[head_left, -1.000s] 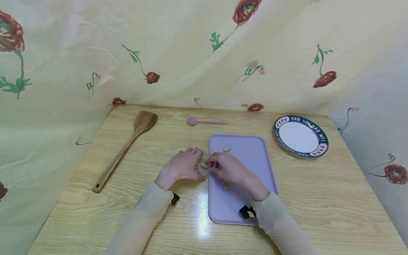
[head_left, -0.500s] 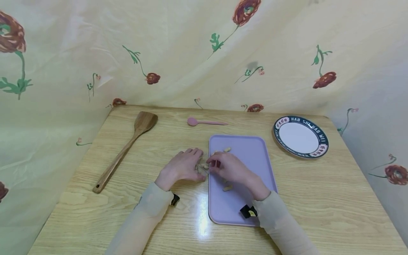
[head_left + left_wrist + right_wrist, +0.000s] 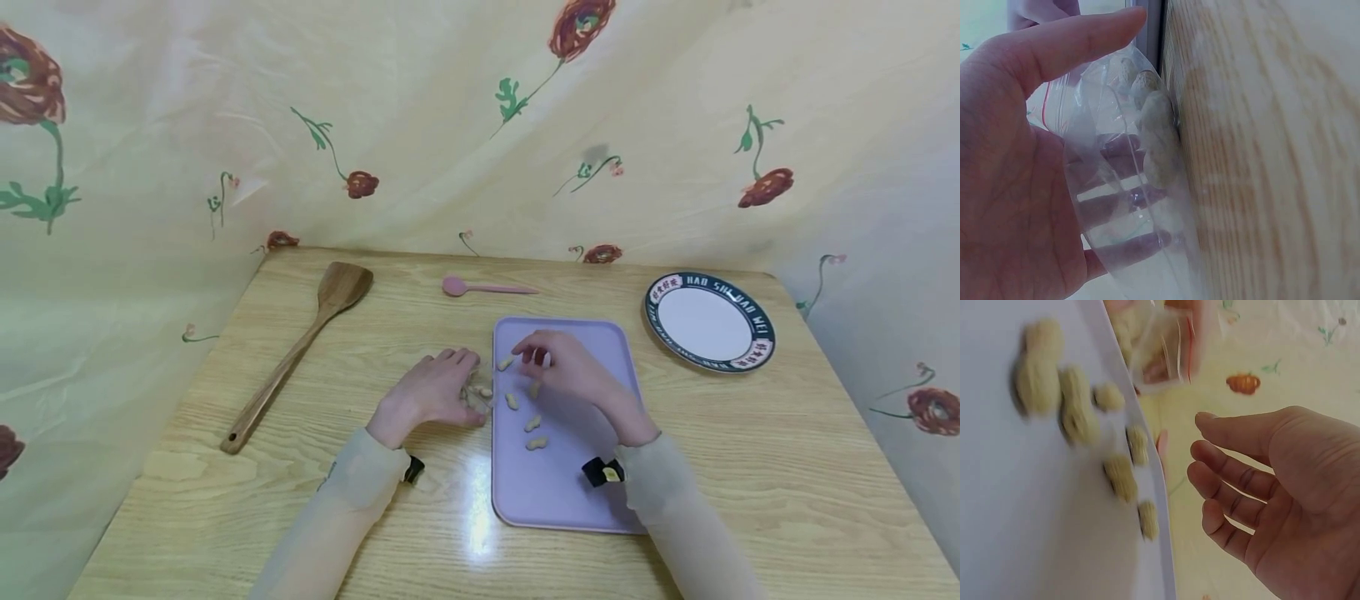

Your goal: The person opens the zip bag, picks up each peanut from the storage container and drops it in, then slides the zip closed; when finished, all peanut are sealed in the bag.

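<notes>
Six tan, knobbly peanuts (image 3: pixel 1120 478) lie on the lilac rectangular tray (image 3: pixel 540 500); those inside the clear plastic bag (image 3: pixel 1125 172) beside it are too veiled to count. The left hand (image 3: pixel 431 390) spreads relaxed fingers behind the bag; the right hand (image 3: pixel 572 371), loosely bent and empty, hovers over the tray. Transfer seems midway; the next move likely calls for another pinch.

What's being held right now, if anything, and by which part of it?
Left grip curls round the body of the clear bag of peanuts; how firmly can't be told. Right grip holds nothing.
</notes>
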Demonstrator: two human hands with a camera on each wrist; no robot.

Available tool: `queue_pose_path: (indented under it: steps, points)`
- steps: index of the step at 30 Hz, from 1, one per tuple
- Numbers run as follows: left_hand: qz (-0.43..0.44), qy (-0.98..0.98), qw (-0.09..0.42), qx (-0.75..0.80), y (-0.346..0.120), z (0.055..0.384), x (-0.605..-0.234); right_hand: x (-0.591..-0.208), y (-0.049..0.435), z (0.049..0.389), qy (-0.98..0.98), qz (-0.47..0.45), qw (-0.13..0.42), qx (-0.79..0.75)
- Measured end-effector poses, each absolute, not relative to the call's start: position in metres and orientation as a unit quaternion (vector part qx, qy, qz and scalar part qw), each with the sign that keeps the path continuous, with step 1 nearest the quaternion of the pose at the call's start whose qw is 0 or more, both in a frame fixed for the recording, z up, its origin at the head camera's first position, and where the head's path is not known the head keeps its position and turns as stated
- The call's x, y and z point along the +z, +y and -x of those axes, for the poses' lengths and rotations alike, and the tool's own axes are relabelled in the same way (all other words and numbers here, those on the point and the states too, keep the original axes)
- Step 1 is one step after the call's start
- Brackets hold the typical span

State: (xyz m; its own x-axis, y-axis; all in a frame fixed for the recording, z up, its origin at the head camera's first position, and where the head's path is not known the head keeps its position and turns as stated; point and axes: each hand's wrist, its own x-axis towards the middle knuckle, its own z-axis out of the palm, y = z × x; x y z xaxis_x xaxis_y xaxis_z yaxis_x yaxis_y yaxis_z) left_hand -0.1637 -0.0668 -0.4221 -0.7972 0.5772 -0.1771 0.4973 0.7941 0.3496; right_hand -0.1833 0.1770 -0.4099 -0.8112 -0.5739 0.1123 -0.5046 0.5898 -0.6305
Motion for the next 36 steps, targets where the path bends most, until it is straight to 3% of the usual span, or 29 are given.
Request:
queue_pose_path:
  steps: [17, 25, 36]
  points:
    - [-0.286, 0.938, 0.135, 0.144, -0.067, 0.163, -0.423, -0.425, 0.213, 0.221, 0.907, 0.25, 0.084, -0.328]
    - [-0.289, 0.937, 0.134, 0.143, -0.067, 0.163, -0.423, -0.434, 0.211, 0.223, 0.908, 0.246, 0.102, -0.323]
    - [-0.287, 0.938, 0.135, 0.142, -0.067, 0.162, -0.422, -0.441, 0.211, 0.224, 0.909, 0.254, 0.087, -0.318]
